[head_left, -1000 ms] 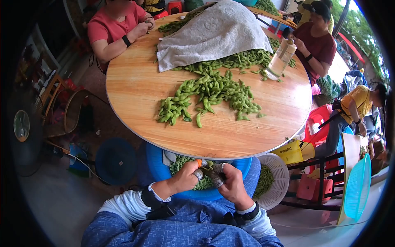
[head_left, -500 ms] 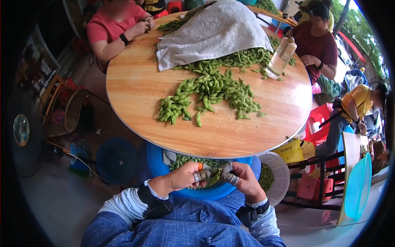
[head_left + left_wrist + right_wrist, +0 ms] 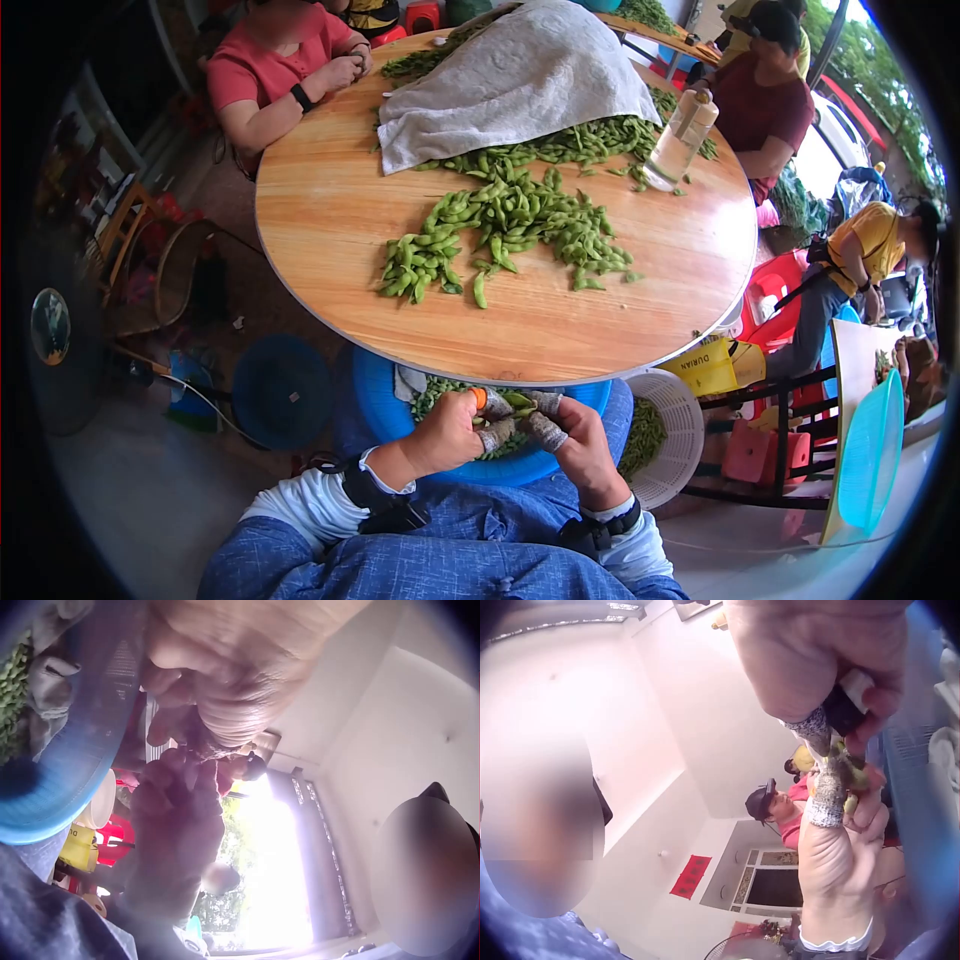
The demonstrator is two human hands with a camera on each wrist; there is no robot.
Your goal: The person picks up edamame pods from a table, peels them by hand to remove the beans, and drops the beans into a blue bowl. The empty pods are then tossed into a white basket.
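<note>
My left hand [image 3: 450, 432] and right hand [image 3: 587, 447] meet above a blue tub [image 3: 375, 405] in my lap. Between their fingertips they pinch a green soybean pod [image 3: 518, 401]. Grey wrappings cover the thumb and a finger of each hand, and an orange band circles one left finger. Shelled green beans [image 3: 432, 388] lie in the tub, partly hidden by my hands and the table's edge. The right wrist view shows the wrapped fingertips of both hands pressed around the pod [image 3: 853, 771]. Backlight darkens the left wrist view, where the pod is hidden.
A pile of pods [image 3: 515, 215] lies on the round wooden table [image 3: 330, 220], beside a grey cloth [image 3: 520, 85] over more pods and a clear bottle [image 3: 678, 145]. A white basket [image 3: 678, 450] of pods stands right of the tub. Other people sit around.
My hands drew slightly apart, the pod came into clearer view between them, then they rose a little and turned it. The person at the right lowered their arms.
</note>
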